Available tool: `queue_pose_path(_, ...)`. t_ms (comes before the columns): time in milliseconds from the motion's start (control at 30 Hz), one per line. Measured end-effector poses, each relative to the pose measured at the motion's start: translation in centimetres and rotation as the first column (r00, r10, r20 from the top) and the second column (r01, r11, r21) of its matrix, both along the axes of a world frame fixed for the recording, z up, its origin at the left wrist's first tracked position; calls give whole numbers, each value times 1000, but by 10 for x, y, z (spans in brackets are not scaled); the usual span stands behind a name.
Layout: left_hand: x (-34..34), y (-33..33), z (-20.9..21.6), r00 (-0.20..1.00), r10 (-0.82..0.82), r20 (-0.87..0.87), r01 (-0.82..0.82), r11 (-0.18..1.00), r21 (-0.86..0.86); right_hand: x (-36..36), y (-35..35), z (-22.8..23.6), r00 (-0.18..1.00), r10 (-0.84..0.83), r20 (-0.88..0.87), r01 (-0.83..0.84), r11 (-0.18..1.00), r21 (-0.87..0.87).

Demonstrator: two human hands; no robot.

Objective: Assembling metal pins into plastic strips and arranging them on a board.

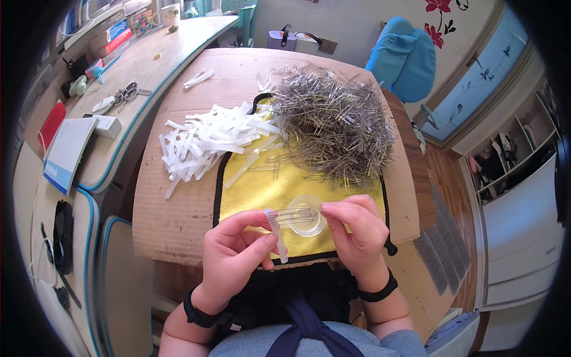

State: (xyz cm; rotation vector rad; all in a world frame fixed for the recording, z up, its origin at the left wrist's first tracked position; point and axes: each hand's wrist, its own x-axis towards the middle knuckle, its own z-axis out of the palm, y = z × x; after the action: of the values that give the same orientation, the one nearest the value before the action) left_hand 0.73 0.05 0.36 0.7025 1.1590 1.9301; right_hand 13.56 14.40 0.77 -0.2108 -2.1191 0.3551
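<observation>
My left hand (235,250) pinches a translucent white plastic strip (281,247), held roughly upright above the cloth. Several thin U-shaped metal pins (296,215) stick out of the strip's upper part toward the right. At their far ends my right hand (361,231) is closed, thumb against forefinger, on a thin metal pin; its exact extent is hard to see. Below the pins sits a clear round dish (308,231) on a yellow cloth (253,184) with black edging. A large heap of metal pins (336,122) lies beyond my right hand, and a pile of white plastic strips (205,140) beyond my left.
Brown cardboard (178,226) covers the work table. A few loose strips (198,79) lie at its far left. Along the left runs a desk (143,71) with keys, boxes and a mug. A blue-covered chair (404,56) stands at the far right.
</observation>
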Motion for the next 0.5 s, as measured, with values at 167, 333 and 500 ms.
queue_pose_path(167, -3, -2, -1, 999, -39, -11, 39, 999, -2, -2, 0, -1, 1000, -14, 24, 13, 1000, 16)
queue_pose_path(333, -4, -2, -2, 998, -59, -11, 59, 998, 6, 0, -3, 1, 1000, -16, 3, 16, 996, -85)
queue_pose_path(500, 0, 1, 2, 1000, 8, 29, -8, 1000, -5, 3, -9, -2, 984, 28, -179, -95, 920, -380)
